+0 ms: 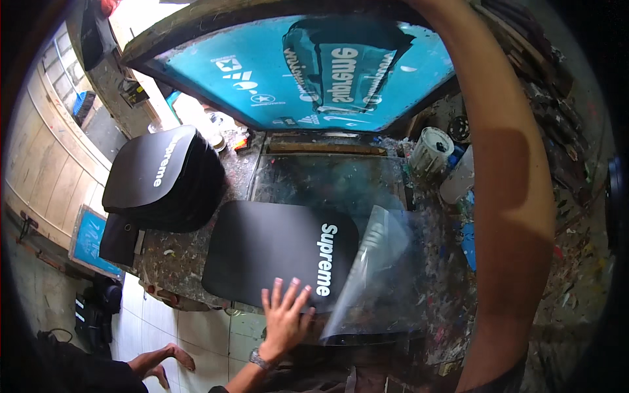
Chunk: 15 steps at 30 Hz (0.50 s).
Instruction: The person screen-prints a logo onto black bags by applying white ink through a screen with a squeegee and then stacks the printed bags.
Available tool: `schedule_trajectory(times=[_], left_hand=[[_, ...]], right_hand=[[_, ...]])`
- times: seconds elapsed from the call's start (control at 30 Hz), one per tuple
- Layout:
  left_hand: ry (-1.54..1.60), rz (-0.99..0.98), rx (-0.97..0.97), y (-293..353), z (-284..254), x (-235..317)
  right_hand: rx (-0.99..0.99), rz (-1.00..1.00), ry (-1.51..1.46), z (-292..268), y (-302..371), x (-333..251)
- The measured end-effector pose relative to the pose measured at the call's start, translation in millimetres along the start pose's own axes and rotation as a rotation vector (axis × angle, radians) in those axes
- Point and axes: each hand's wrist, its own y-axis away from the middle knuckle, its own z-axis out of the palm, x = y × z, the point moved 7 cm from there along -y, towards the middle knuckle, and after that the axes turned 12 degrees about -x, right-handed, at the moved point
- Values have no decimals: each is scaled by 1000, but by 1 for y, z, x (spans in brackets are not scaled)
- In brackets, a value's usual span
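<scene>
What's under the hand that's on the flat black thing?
Part of a black panel: the fingers of the left hand lie over its near edge. White lettering shows to their right. Whatever is right beneath the hand is covered, so I can't see it.

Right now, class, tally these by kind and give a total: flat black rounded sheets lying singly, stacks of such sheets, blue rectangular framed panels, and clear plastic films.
Single flat black rounded sheet: 1
Stack of black rounded sheets: 1
Blue rectangular framed panels: 2
Clear plastic film: 1
Total: 5
</scene>
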Motion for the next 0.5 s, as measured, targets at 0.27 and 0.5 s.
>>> schedule_trajectory(times=[0.27, 0.5], left_hand=[[-208, -79, -256, 2, 25, -17], [-116, -176, -231, -10, 20, -28]], right_hand=[[14, 33, 100, 1, -22, 3], [12, 43, 41, 6, -10, -7]])
